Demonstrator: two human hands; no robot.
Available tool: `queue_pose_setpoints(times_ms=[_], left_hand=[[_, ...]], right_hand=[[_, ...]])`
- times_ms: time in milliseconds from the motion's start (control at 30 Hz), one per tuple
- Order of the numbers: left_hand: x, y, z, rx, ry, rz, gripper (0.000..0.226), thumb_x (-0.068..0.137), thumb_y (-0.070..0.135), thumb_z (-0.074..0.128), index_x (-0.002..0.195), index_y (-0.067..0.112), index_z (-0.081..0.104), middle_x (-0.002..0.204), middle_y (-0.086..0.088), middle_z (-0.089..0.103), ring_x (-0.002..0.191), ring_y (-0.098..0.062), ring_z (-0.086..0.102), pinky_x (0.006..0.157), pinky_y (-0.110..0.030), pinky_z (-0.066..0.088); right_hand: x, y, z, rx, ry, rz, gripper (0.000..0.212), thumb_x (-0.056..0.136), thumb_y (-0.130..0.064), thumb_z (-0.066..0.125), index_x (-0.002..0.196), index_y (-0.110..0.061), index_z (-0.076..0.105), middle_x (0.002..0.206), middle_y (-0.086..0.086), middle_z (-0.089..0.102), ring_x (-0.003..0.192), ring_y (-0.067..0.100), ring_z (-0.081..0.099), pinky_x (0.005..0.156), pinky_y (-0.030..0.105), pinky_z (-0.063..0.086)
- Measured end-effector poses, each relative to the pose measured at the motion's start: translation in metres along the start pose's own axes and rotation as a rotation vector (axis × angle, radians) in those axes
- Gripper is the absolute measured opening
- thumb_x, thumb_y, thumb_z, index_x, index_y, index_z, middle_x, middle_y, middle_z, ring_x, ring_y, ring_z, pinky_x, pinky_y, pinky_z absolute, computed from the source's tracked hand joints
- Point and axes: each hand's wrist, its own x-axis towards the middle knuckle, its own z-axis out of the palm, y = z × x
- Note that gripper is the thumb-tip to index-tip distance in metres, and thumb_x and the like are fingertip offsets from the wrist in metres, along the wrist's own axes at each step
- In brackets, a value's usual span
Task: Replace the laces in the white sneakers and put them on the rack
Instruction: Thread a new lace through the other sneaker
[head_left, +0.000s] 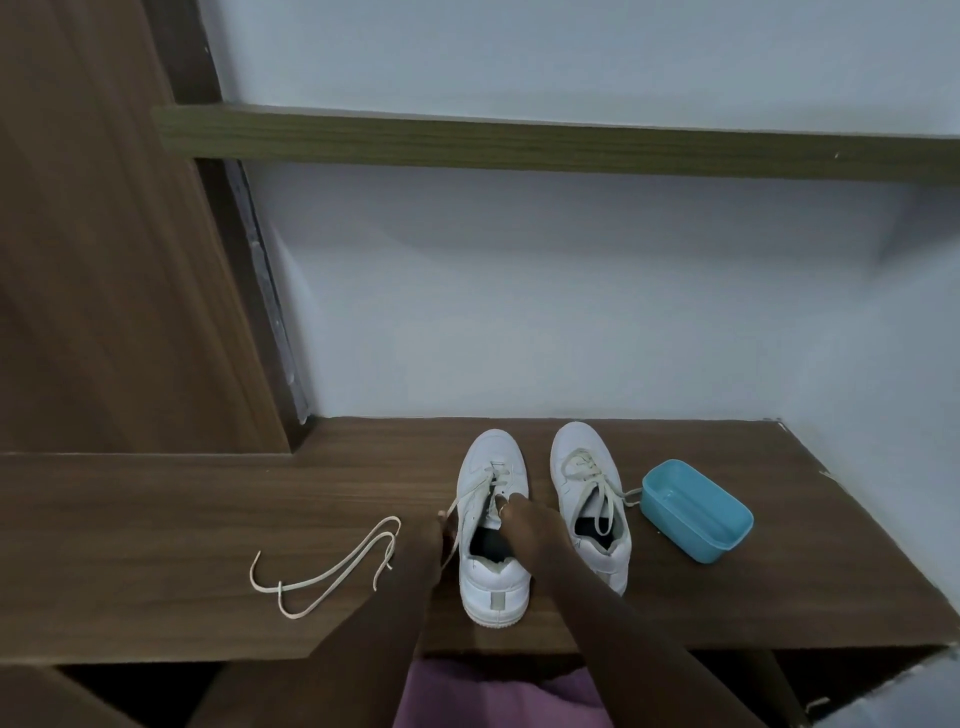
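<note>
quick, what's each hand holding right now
Left hand: pinching the cream lace of the nearer white sneaker.
Right hand: at that sneaker's tongue, grip cannot be told.

Pair of white sneakers stood side by side, toes to the wall, on a brown wooden surface; left sneaker partly unlaced, its lace drawn out leftward; right sneaker loosely laced, ends trailing right; spare lace lay looped, left of the pair.
</note>
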Motion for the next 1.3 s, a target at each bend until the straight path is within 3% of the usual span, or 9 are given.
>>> queue_pose_setpoints(times_ms=[200, 333, 433, 500, 600, 767, 967, 1100, 1300], left_hand=[[0.002, 0.005, -0.003, -0.5, 0.022, -0.226, 0.038, 0.103, 0.023, 0.036, 0.072, 0.004, 0.048, 0.061, -0.009, 0.05, 0.042, -0.016, 0.049, 0.034, -0.018, 0.041], [0.005, 0.02, 0.0, -0.653, 0.035, -0.249, 0.04, 0.102, 0.025, 0.036, 0.071, 0.0, 0.044, 0.073, -0.013, 0.045, 0.064, -0.021, 0.046, 0.061, -0.026, 0.051], [0.012, 0.024, 0.0, -0.686, 0.093, -0.264, 0.042, 0.103, 0.025, 0.036, 0.07, 0.0, 0.042, 0.072, -0.013, 0.043, 0.063, -0.021, 0.044, 0.094, -0.031, 0.046], [0.015, 0.026, 0.0, -0.669, 0.075, -0.252, 0.04, 0.102, 0.025, 0.037, 0.068, 0.004, 0.043, 0.064, -0.012, 0.045, 0.057, -0.021, 0.048, 0.067, -0.02, 0.053], [0.018, 0.031, 0.0, -0.751, 0.123, -0.196, 0.039, 0.101, 0.025, 0.04, 0.066, 0.011, 0.045, 0.051, -0.005, 0.051, 0.035, -0.01, 0.053, 0.033, -0.012, 0.039], [-0.004, 0.046, -0.012, -0.835, 0.188, 0.006, 0.036, 0.098, 0.015, 0.047, 0.131, 0.0, 0.046, 0.123, -0.017, 0.056, 0.11, -0.031, 0.057, 0.087, -0.023, 0.043], [-0.004, 0.065, -0.018, -0.361, 0.201, 0.345, 0.012, 0.091, 0.015, 0.059, 0.088, 0.005, 0.064, 0.069, -0.005, 0.061, 0.07, -0.021, 0.055, 0.064, -0.025, 0.05], [-0.002, 0.088, -0.021, -0.387, 0.315, 0.366, 0.02, 0.083, 0.01, 0.071, 0.1, 0.0, 0.07, 0.081, -0.006, 0.068, 0.076, -0.015, 0.061, 0.085, -0.034, 0.051], [-0.012, 0.13, -0.03, -0.495, 0.236, 0.465, 0.014, 0.085, 0.0, 0.065, 0.098, -0.004, 0.067, 0.074, 0.0, 0.067, 0.063, -0.009, 0.063, 0.061, -0.019, 0.052]], right_hand=[[-0.002, 0.001, 0.002, 0.026, -0.014, 0.005, 0.036, 0.098, -0.006, 0.038, 0.133, -0.006, 0.042, 0.121, 0.014, 0.054, 0.105, 0.035, 0.059, 0.084, 0.041, 0.048], [0.002, 0.004, 0.002, 0.015, -0.008, -0.006, 0.035, 0.099, -0.027, 0.041, 0.128, -0.008, 0.049, 0.112, 0.013, 0.06, 0.099, 0.034, 0.062, 0.075, 0.039, 0.048], [0.005, 0.005, 0.0, -0.043, 0.252, 0.0, 0.054, 0.088, -0.057, 0.046, 0.066, -0.014, 0.068, 0.059, 0.002, 0.062, 0.051, 0.018, 0.062, 0.044, 0.021, 0.032], [0.009, 0.003, -0.002, -0.013, 0.42, 0.017, 0.054, 0.084, -0.048, 0.043, 0.043, -0.017, 0.06, 0.044, -0.005, 0.051, 0.034, 0.011, 0.049, 0.036, 0.015, 0.025], [0.018, -0.018, -0.023, 0.086, 0.45, -0.014, 0.029, 0.076, -0.026, 0.056, 0.048, -0.018, 0.062, 0.051, -0.005, 0.051, 0.04, 0.01, 0.051, 0.037, 0.016, 0.033], [0.038, -0.056, -0.032, 0.321, 0.255, -0.03, 0.02, 0.092, -0.007, 0.049, 0.096, -0.001, 0.067, 0.103, 0.013, 0.063, 0.097, 0.029, 0.061, 0.077, 0.036, 0.05], [0.049, -0.089, -0.029, 0.606, 0.026, 0.076, 0.043, 0.099, -0.014, 0.033, 0.138, 0.004, 0.039, 0.133, 0.024, 0.047, 0.117, 0.039, 0.052, 0.093, 0.039, 0.043], [0.042, -0.087, -0.019, 0.593, 0.062, 0.091, 0.035, 0.101, -0.017, 0.033, 0.111, 0.005, 0.058, 0.116, 0.023, 0.06, 0.111, 0.036, 0.055, 0.09, 0.038, 0.041], [0.031, -0.075, -0.001, 0.276, -0.052, -0.001, 0.03, 0.097, -0.001, 0.036, 0.121, 0.002, 0.053, 0.125, 0.019, 0.056, 0.117, 0.034, 0.055, 0.095, 0.041, 0.045]])
